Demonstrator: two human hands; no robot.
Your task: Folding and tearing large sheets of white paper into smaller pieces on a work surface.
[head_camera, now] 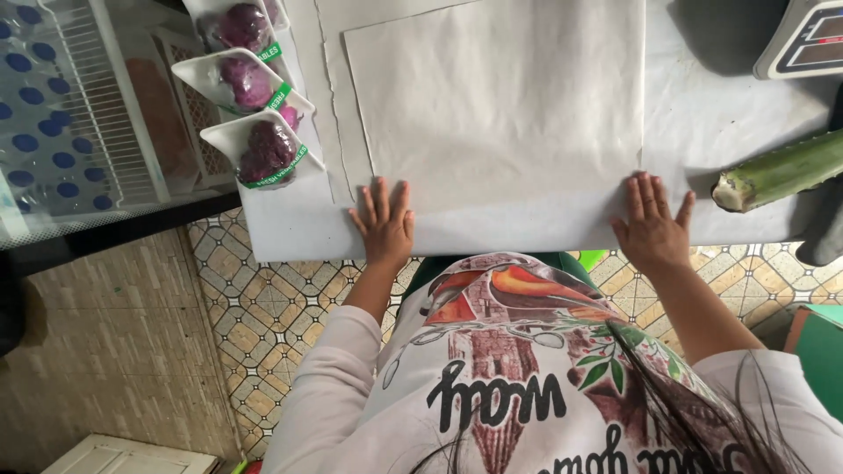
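Left hand (384,221): lay flat, fingers spread, pressed on near-left edge of paper, gripping nothing
Right hand (652,219): lay flat, fingers spread, on near-right corner
Paper (500,114): sheet lay on table (729,123)
Green stalk (777,171): right of right hand
Trays (263,145): purple vegetables, far left

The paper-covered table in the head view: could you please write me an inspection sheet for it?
Surface: table covered in white paper, its near edge over a tiled floor.
Job's things: large paper sheet lying flat, smooth, on top.
Clutter: three wrapped trays of purple produce at the left edge; a green stalk at the right; a scale at the far right corner.
Hands: left hand and right hand lie flat on the sheet's near edge, fingers spread, holding nothing.
Cables: nothing seen.
Surroundings: white wire rack at the left.
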